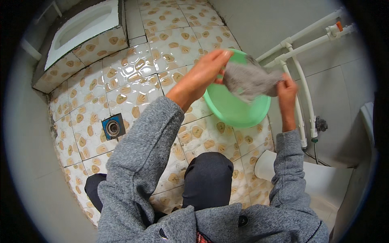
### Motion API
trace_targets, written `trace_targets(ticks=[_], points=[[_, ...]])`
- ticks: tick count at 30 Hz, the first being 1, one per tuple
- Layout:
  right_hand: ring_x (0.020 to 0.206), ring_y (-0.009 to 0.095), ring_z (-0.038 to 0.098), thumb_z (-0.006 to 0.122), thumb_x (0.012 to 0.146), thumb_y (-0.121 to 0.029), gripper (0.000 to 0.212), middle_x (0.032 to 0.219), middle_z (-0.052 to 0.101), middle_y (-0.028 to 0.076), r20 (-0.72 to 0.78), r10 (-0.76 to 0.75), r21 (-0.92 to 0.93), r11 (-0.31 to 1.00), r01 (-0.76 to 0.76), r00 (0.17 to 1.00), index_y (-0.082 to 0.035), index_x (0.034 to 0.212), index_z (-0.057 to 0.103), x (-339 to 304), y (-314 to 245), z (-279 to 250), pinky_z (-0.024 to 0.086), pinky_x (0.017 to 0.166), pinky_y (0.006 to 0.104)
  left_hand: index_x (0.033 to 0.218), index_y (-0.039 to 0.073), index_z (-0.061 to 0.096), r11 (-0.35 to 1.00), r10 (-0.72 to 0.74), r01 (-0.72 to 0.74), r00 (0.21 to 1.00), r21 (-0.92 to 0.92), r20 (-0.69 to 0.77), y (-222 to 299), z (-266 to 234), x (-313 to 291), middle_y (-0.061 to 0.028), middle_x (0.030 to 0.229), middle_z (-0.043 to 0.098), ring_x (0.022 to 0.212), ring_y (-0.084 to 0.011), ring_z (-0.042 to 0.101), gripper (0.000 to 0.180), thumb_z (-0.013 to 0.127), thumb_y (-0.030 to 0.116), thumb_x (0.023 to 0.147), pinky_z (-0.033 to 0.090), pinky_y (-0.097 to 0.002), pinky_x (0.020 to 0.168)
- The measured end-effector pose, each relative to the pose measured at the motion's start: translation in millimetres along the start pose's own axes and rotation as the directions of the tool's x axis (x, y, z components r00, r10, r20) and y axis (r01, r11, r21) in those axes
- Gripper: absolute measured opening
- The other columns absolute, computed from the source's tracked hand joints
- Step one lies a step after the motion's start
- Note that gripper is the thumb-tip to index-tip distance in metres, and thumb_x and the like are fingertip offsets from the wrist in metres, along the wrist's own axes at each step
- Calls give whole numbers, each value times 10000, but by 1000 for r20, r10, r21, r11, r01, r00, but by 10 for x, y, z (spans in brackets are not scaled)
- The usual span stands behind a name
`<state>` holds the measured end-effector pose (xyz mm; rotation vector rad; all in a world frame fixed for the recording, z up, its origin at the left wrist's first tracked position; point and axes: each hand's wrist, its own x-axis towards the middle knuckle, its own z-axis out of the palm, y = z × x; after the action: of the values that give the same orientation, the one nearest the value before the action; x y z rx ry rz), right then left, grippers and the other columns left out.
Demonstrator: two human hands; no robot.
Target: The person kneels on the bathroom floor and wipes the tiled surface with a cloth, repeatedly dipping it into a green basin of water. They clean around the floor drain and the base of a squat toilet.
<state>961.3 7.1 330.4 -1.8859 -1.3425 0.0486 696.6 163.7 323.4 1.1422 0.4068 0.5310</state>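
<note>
A grey-brown cloth (251, 81) hangs stretched between my two hands, slightly blurred by motion. My left hand (206, 73) pinches its left end, and my right hand (287, 91) grips the right end with curled fingers. Below the cloth a light green plastic basin (239, 113) stands on the tiled floor. The cloth covers part of the basin's inside, so what lies under it is hidden.
White pipes (298, 73) with an orange-handled valve (338, 26) run along the right wall. A floor drain (113, 127) lies at left. A tiled platform with a white squat toilet (87, 26) rises at far left. Wet tiles (133, 60) shine. A white pedestal (308, 174) stands at right.
</note>
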Motion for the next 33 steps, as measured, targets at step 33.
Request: trace_targets(ticks=[33], points=[[892,201,621,528,951,-254,265,1004,608,86,594,325,536,523,-663,736,-16,1056,579,-159,1144,756,573,736,381,1204,33,503,872,-474,411,845,-267,-249,-1415,-455,-656,-78,1008,612,903,-174,620,349,458,284,966,529,-321,751]])
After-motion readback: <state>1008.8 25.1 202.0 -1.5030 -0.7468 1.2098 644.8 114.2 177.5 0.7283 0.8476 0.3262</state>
